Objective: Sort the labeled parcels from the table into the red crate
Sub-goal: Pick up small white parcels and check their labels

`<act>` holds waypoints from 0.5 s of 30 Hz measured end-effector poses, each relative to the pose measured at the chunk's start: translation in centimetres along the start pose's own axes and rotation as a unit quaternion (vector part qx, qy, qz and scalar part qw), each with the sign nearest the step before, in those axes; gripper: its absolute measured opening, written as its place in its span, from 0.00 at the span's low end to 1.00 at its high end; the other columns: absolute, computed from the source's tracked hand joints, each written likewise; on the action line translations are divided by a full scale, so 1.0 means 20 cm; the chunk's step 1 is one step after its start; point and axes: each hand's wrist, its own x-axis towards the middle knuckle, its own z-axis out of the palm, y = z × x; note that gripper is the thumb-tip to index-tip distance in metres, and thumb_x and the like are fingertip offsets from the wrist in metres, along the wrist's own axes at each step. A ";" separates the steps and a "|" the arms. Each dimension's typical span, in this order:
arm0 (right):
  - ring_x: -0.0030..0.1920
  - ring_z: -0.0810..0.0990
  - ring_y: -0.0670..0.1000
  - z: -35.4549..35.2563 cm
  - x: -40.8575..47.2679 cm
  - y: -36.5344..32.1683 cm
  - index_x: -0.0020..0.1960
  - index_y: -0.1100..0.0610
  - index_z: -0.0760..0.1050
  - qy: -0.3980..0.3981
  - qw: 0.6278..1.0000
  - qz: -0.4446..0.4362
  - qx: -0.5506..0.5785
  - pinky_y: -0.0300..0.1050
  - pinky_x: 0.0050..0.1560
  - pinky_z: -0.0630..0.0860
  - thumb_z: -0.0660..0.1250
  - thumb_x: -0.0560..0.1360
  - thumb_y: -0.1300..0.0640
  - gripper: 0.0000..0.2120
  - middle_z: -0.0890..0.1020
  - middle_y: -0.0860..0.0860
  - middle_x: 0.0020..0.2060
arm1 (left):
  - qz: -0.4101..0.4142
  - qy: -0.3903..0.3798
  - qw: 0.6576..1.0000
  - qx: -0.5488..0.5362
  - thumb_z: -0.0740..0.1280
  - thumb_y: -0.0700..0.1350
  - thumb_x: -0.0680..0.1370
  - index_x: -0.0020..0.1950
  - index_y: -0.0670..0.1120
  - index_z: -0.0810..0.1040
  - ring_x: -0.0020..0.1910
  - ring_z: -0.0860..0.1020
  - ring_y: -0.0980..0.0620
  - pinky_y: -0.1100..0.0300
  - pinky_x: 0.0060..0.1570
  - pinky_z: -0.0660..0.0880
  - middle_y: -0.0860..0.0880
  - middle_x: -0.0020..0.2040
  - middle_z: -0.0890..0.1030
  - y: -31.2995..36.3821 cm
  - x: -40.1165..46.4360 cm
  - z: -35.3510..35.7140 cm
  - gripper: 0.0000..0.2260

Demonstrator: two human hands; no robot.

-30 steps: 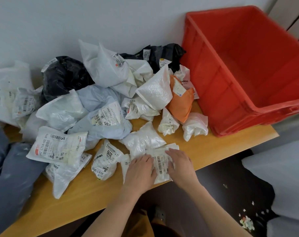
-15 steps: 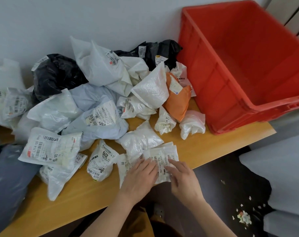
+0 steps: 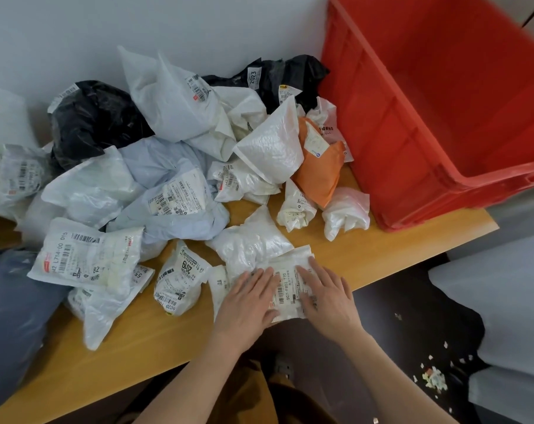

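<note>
Pressing flat on a white labeled parcel (image 3: 288, 284) at the near edge of the wooden table (image 3: 131, 347): left hand (image 3: 247, 304) on its left part, right hand (image 3: 328, 298) on its right, fingers of both straight and spread, gripping nothing, barcode label showing between them. Behind, heaped against the wall: more white, pale blue and black parcels, plus an orange parcel (image 3: 319, 175). Sitting at the table's far right corner, well apart from the pressed parcel: red crate (image 3: 391, 148), nothing visible inside.

Red crate (image 3: 382, 133); orange parcel (image 3: 319, 175); black parcel (image 3: 91, 123).
</note>
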 end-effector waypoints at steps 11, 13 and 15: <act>0.77 0.55 0.51 -0.05 -0.03 -0.02 0.78 0.48 0.57 0.070 0.994 0.027 0.079 0.51 0.75 0.57 0.60 0.81 0.52 0.27 0.55 0.45 0.78 | -0.051 0.028 0.998 -0.003 0.51 0.53 0.83 0.77 0.43 0.62 0.76 0.62 0.50 0.54 0.74 0.52 0.46 0.77 0.62 -0.02 -0.02 0.01 0.25; 0.78 0.46 0.48 0.00 -0.06 -0.01 0.79 0.44 0.49 0.018 0.999 0.035 0.038 0.53 0.77 0.44 0.55 0.82 0.45 0.28 0.48 0.41 0.78 | -0.054 0.017 0.998 -0.020 0.51 0.54 0.80 0.71 0.42 0.71 0.69 0.72 0.51 0.53 0.72 0.61 0.46 0.70 0.74 -0.05 -0.04 0.06 0.26; 0.78 0.38 0.47 0.03 -0.05 0.00 0.78 0.41 0.41 -0.022 0.998 0.054 -0.018 0.57 0.75 0.35 0.50 0.82 0.41 0.29 0.42 0.39 0.77 | -0.054 0.019 0.998 -0.019 0.53 0.53 0.80 0.73 0.43 0.66 0.72 0.69 0.51 0.51 0.73 0.58 0.46 0.73 0.69 -0.06 -0.06 0.10 0.24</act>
